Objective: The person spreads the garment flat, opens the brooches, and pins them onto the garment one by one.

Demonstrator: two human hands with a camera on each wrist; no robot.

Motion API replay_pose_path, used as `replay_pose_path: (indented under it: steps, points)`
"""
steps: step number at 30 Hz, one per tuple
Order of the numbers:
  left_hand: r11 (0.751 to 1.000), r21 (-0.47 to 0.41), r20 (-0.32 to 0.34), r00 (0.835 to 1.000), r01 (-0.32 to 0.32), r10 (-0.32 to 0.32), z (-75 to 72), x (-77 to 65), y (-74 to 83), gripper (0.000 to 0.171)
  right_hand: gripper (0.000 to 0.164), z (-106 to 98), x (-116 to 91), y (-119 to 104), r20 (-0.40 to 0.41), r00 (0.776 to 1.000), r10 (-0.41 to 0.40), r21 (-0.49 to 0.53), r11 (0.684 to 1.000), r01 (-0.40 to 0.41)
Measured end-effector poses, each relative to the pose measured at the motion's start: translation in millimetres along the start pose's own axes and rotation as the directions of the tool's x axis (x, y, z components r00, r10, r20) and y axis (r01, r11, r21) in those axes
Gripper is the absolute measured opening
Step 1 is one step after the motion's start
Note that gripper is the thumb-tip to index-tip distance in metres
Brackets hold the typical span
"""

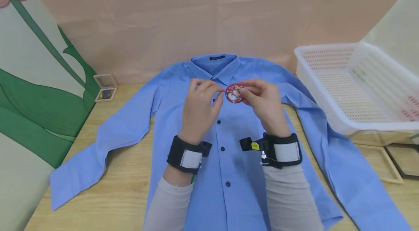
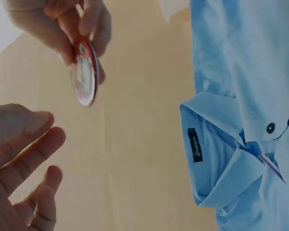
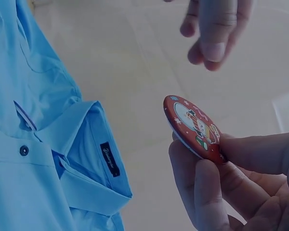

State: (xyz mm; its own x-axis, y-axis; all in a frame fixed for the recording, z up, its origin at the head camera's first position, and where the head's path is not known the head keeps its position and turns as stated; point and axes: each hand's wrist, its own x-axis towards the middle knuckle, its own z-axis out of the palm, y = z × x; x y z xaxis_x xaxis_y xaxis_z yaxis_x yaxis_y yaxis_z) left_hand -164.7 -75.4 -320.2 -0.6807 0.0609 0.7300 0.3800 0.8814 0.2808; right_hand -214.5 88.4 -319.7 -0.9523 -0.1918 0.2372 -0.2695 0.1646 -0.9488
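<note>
My right hand [image 1: 266, 105] pinches a round red badge [image 1: 233, 94] between thumb and fingers, its printed snowman side facing up toward my head. In the right wrist view the badge [image 3: 195, 127] shows its thin edge and the thumb lying on its face. My left hand [image 1: 202, 109] is beside the badge, fingers loosely bent and holding nothing; in the left wrist view a gap separates these fingers [image 2: 36, 149] from the badge [image 2: 85, 72]. Beneath both hands a blue button-up shirt [image 1: 193, 191] lies spread out, front up, collar [image 1: 214, 69] at the far end.
A white plastic basket [image 1: 327, 109] stands at the right, beside the shirt's sleeve. Under and in front of it lie flat frames [image 1: 391, 162]. At the far left a small open box [image 1: 106, 98] holds a dark and yellow item. The wooden table [image 1: 124, 183] meets a beige backdrop behind.
</note>
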Motion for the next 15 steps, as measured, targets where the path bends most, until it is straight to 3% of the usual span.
replay_pose_path:
  steps: [5,15]
  points:
    - [0.999,0.01,0.015,0.999,-0.039,0.038,1.2,1.0,3.8,0.014,0.027,4.2,1.1,-0.1,0.001,1.0,-0.004,0.045,0.999,0.004]
    - [0.999,0.042,-0.014,1.0,-0.01,0.01,9.1,-1.5,5.5,0.018,0.03,9.0,-1.4,-3.5,-0.01,1.0,-0.013,0.2,0.98,0.014]
